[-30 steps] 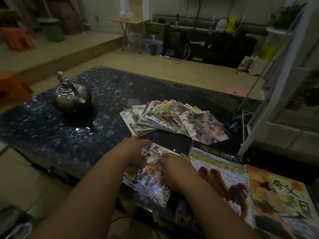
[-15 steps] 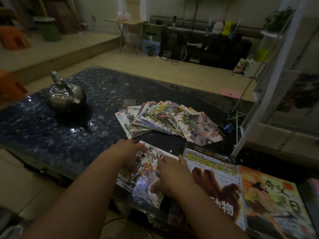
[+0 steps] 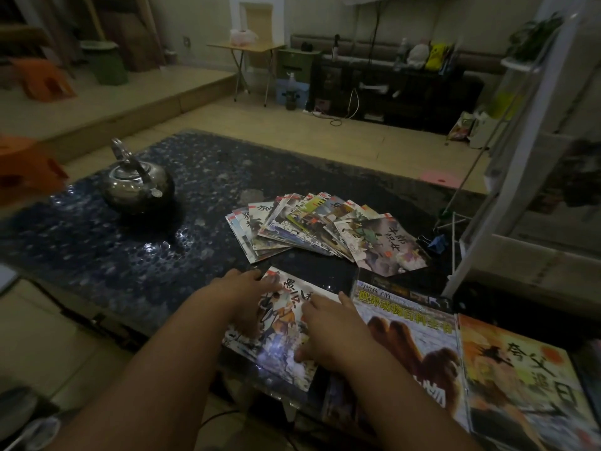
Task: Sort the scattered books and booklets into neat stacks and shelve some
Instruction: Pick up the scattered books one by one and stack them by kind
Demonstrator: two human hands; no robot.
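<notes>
Setting: dim living room with a pale floor; a low, dark speckled table (image 3: 81,249) is filling the foreground.
Booklet under the hands: one thin illustrated booklet (image 3: 284,322) is lying flat near the table's near edge, cover up.
Left grip (image 3: 248,297): is resting on the booklet's left side, with fingertips at the far left corner and the thumb lying on the cover; it cannot be told whether the fingers are hooking round the edge.
Right grip (image 3: 328,333): is lying flat on the booklet's right side, fingers straight and spread, pressing on the cover and clasping nothing.
Fanned booklets (image 3: 309,229): are lying overlapped in a loose fan at mid-table, beyond both grips and apart from the near booklet.
Animal-cover book (image 3: 413,336): is lying just beside the near booklet, on its right.
Orange-cover book (image 3: 520,385): is lying right of the animal-cover book, edge against edge.
Kettle (image 3: 136,187): is standing upright on the table's far left, well apart from all the booklets.
Binder clip (image 3: 437,241): blue, is lying near the fan's right end.
Shelf unit (image 3: 487,206): white, is standing right of the table.
Background: a folding table (image 3: 247,47) is standing by the far wall; an orange stool (image 3: 42,79) is sitting on the raised step at left.
</notes>
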